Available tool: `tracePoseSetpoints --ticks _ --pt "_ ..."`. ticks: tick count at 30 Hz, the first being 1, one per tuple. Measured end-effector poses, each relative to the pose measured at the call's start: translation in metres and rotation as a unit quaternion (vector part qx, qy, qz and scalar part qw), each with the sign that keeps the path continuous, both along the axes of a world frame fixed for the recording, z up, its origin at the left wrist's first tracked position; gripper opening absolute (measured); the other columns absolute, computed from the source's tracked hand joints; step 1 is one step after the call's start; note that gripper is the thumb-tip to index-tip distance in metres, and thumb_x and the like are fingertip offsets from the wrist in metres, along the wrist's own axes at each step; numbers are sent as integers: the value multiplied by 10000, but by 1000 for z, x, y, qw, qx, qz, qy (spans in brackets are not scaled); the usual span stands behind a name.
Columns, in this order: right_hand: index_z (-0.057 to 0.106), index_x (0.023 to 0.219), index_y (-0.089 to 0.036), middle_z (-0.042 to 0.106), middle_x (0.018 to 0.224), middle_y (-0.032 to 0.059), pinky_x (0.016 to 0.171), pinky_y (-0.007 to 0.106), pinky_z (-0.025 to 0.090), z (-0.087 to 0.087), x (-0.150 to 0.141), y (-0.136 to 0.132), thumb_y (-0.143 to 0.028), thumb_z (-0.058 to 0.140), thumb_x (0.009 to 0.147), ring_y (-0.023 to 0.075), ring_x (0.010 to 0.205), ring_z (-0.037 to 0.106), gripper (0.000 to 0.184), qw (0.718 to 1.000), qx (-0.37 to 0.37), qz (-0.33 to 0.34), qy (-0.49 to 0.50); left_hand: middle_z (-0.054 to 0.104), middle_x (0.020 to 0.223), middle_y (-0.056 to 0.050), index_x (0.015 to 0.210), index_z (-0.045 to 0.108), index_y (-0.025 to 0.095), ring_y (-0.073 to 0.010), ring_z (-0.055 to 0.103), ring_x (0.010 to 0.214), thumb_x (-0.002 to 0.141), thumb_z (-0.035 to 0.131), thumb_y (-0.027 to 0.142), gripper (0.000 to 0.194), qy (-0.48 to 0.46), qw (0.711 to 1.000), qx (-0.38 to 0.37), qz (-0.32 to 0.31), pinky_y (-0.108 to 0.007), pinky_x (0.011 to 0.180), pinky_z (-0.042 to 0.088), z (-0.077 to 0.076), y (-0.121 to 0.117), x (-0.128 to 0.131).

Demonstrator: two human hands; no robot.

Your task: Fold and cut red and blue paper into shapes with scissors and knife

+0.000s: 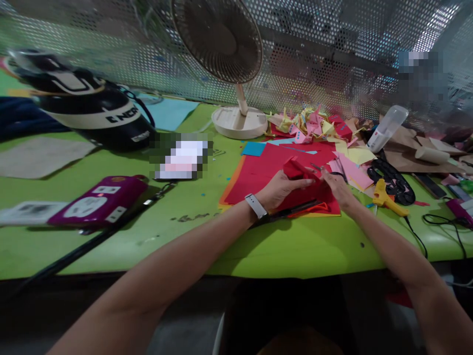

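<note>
Left hand (278,190) has its grip clamped on a folded red paper (294,168), thumb against fingers; the right hand (335,187) has its grip together around what look like scissors (316,167). The paper is just above red sheets (254,177) on the green worktop (295,249). Should it buckle, the blades could stray toward the left thumb.

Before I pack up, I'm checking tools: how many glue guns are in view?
1: the yellow glue gun lies on the green tabletop, right of the right hand; others could be hidden.
</note>
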State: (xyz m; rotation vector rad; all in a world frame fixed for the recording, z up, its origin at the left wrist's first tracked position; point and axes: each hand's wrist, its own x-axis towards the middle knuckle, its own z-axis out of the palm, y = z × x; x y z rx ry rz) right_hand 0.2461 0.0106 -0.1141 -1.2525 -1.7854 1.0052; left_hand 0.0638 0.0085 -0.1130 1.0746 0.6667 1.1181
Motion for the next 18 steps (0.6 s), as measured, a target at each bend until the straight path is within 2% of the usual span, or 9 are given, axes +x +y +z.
tracePoseSetpoints --ticks 3,5,7,9,11,13,18 --pt "654 655 -207 636 582 23 586 323 495 5 -2 -1 -691 554 780 179 602 605 509 996 -73 4 54 728 883 -57 880 718 146 -159 644 790 586 838 232 329 -12 1000 -9 -12 -315 795 484 1 -2 1" --pt "659 665 -201 663 627 33 605 317 497 8 -3 -2 -666 577 775 180 636 620 485 993 -91 7 75 731 913 -66 914 714 142 -175 655 839 575 844 234 375 -24 1000 -17 -9 -337 842 486 2 -3 2" --pt "645 681 -195 652 645 25 593 293 472 10 -3 -4 -653 560 792 161 635 600 479 996 -69 11 58 730 921 -61 940 709 144 -175 659 853 567 850 238 410 -37 999 -22 7 -337 850 490 2 -4 2" --pt "615 686 -189 601 626 -2 559 266 421 11 -4 -6 -633 590 777 132 598 542 454 1000 -10 9 8 728 889 -49 948 707 144 -160 658 808 572 850 249 416 -39 999 -25 28 -310 800 501 2 -3 3" --pt "578 662 -186 543 602 -24 545 254 376 10 -5 -8 -597 642 749 114 574 481 425 998 55 -1 -37 721 815 -40 893 712 135 -136 642 716 584 846 269 362 -24 999 -28 35 -270 712 500 0 -2 2" --pt "548 641 -189 509 590 -31 554 254 360 9 -5 -8 -569 642 756 109 570 446 408 995 89 -14 -45 711 752 -39 812 711 130 -124 624 653 595 840 294 301 -12 999 -40 23 -255 660 498 -2 1 1" --pt "541 653 -199 476 582 -37 537 254 345 7 -3 -3 -588 598 779 111 552 422 413 997 63 -43 29 726 903 -32 867 711 166 -135 662 814 583 850 239 325 -78 995 -58 12 -282 797 526 -2 7 -4"
